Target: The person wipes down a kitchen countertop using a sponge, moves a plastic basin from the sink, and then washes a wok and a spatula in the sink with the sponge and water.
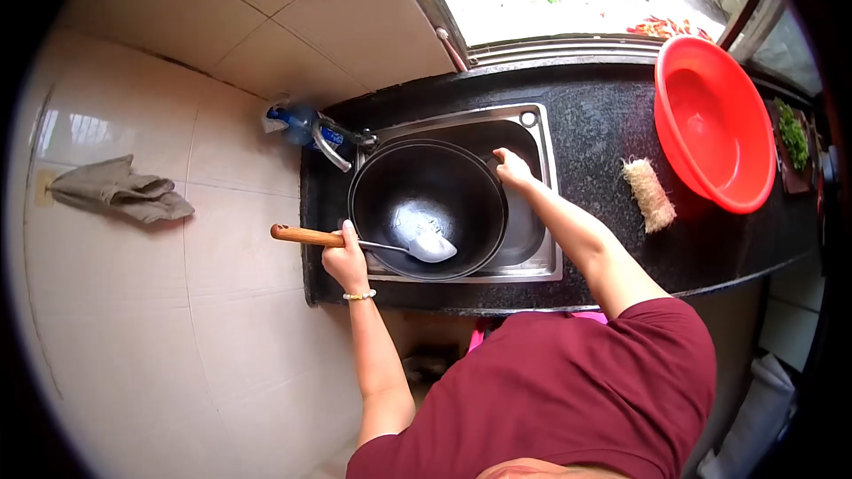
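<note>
The left hand [345, 263] grips the wok spatula [377, 245] at eight o'clock, the right hand [512, 170] the wok [390, 191] at two o'clock, so uneven force could tip it.

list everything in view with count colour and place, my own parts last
wok: 1, black, over sink
spatula: 1, silver with wooden handle, head in wok
sink: 1, steel, in countertop
countertop: 1, black, under window
faucet: 1, silver, left of wok
bottle: at least 1, blue, behind faucet
basin: 1, red, right on countertop
scrubber: 1, beige, beside basin
greens: one pile, green, on board
board: 1, dark, far right
cloth: 1, grey, on left wall
wall: 1, pale tiles, left
window: 1, white glare, top
bracelet: 1, pale, left wrist
shirt: 1, maroon, bottom
arms: 2, bare, shirt to wok
left fingers: one set, around spatula handle
right fingers: one set, at wok's right edge
</note>
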Demonstrator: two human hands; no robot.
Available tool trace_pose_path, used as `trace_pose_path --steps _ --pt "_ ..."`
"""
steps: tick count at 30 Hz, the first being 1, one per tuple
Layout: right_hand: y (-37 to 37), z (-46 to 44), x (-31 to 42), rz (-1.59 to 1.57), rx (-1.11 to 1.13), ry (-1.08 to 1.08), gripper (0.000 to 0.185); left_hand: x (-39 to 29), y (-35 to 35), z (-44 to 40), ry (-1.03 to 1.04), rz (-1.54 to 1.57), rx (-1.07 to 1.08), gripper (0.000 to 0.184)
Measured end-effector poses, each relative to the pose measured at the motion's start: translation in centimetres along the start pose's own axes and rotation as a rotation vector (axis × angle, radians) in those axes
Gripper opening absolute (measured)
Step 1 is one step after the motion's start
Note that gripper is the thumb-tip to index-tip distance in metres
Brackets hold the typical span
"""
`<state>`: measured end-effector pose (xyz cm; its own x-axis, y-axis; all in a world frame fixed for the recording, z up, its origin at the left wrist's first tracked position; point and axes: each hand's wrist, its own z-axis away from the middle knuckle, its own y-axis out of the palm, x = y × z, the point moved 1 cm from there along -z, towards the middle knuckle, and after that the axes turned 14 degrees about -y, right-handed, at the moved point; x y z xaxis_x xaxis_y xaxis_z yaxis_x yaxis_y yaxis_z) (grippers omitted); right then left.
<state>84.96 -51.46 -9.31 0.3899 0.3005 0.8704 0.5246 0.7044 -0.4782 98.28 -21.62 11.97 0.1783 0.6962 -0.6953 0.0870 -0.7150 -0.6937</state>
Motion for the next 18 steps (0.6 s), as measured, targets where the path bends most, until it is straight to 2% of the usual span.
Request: trace_pose_path --steps 2,9,12,15,18 --pt "1.0 -0.4 -0.7 0.040 0.026 0.121 0.051 2.4 2.6 -2.3 0.007 0.074 0.047 0.039" --pt "4.1 0.2 -2.0 0.080 0.034 0.391 0.049 7.6 7.3 -6.2 0.010 0.001 0.207 0.035" --pt "5.6 0.8 -2.5 0.087 -0.018 0.415 0.052 9.8 8.2 -7.2 0.022 0.028 0.267 0.033" --pt "5.9 0.7 -2.4 0.074 0.043 0.454 0.054 10.2 8.4 -8.4 0.037 0.039 0.291 0.032" --pt "4.4 1.5 -1.4 0.148 0.021 0.237 0.057 11.0 8.3 -9.4 0.074 0.025 0.333 0.030"
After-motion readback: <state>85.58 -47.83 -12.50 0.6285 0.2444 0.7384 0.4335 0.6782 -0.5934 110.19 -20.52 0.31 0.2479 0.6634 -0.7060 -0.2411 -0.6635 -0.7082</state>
